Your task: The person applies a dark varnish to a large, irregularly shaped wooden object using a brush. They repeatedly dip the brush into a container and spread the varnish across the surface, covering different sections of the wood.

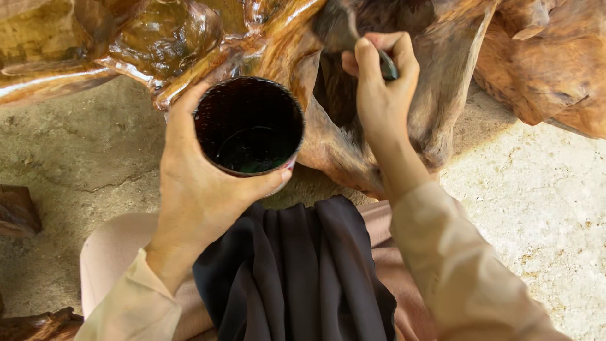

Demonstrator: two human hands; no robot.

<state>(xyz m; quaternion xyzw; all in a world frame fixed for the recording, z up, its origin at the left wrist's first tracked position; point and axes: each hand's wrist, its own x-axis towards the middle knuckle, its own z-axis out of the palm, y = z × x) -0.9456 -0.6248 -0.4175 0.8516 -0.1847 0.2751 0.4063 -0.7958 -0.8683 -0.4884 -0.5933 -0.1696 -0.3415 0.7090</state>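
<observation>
Carved root sculpture [442, 95] stands on the concrete floor [536, 208], spanning the far edge of view. Left hand [196, 189] holds a can [249, 126] just in front of the sculpture, left of the right hand [382, 95]. Right hand grips a brush [344, 31], bristles against the sculpture. Dark cloth [297, 271] lies on the lap, nearest the viewer. Wood pieces [19, 208] sit at the floor's left edge.

I log a rough concrete floor [536, 208], bearing a glossy carved root-wood piece [442, 95] and darker wood pieces at its left edge [19, 211].
</observation>
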